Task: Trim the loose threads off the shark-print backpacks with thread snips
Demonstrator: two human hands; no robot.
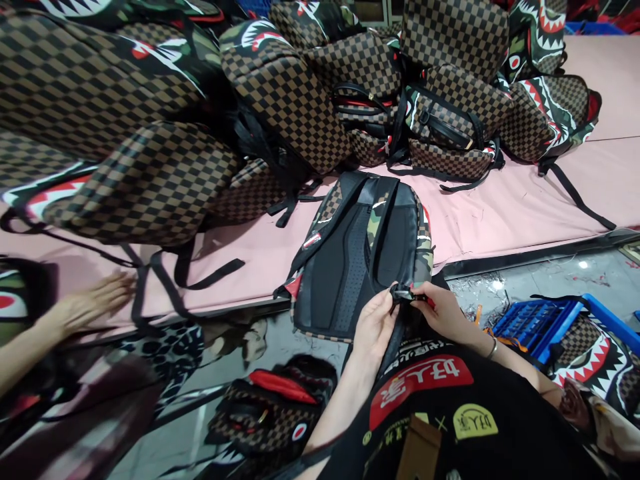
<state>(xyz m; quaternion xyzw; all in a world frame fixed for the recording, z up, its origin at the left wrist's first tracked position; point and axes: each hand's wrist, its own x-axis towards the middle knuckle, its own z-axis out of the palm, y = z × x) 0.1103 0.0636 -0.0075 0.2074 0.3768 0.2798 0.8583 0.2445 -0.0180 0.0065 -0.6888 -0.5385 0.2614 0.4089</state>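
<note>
A backpack [345, 260] lies back side up in front of me, its black padded panel showing, with brown-and-black checks and camouflage at its sides. Over the lower right corner, my left hand [374, 321] pinches a black strap [397, 293] near its end. My right hand [443, 310] closes on a small black-and-red tool [423, 300], whose front meets the strap beside my left fingertips. The tool is too small and dark to name. Fingers partly cover the strap end.
Checkered shark-mouth backpacks [300, 100] are heaped along the pink-covered table [525, 193], straps trailing. At left, a co-worker's hand [95, 303] reaches over the table edge. Another backpack [270, 407] sits low at left; a blue crate [540, 323] stands low at right.
</note>
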